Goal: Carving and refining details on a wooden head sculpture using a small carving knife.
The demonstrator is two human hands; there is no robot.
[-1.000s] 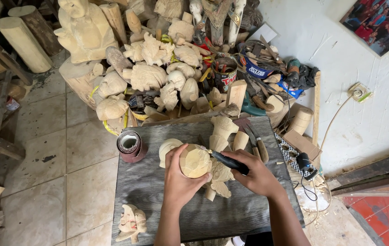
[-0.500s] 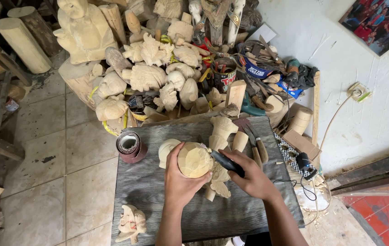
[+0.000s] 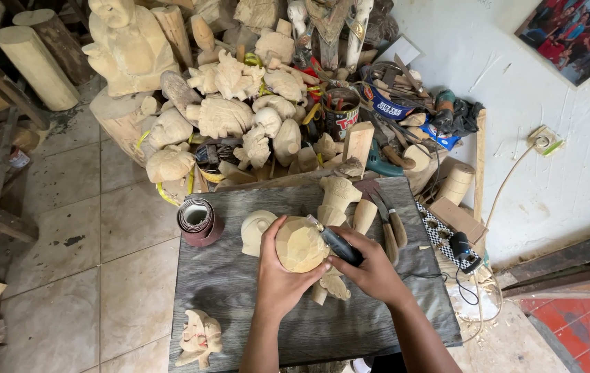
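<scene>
The left hand (image 3: 282,275) is wrapped around a pale rounded wood carving (image 3: 300,244), fingers curled on its left side, holding it just above a dark grey wooden table (image 3: 239,304). The right hand (image 3: 371,266) is closed on a dark-handled tool (image 3: 336,242) whose tip touches the carving. A roll of sandpaper (image 3: 199,221) stands near the table's left edge, a small carved figure (image 3: 199,337) at its near corner. Beyond the table lies a pile of unfinished carvings (image 3: 233,117) on a tiled floor (image 3: 67,276).

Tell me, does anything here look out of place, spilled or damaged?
Nothing looks damaged. The left hand holds a rounded pale wood carving while the right hand presses a dark-handled tool to it. Unfinished pale carvings lie heaped loosely behind the grey wooden board, cluttered but unspilled.
</scene>
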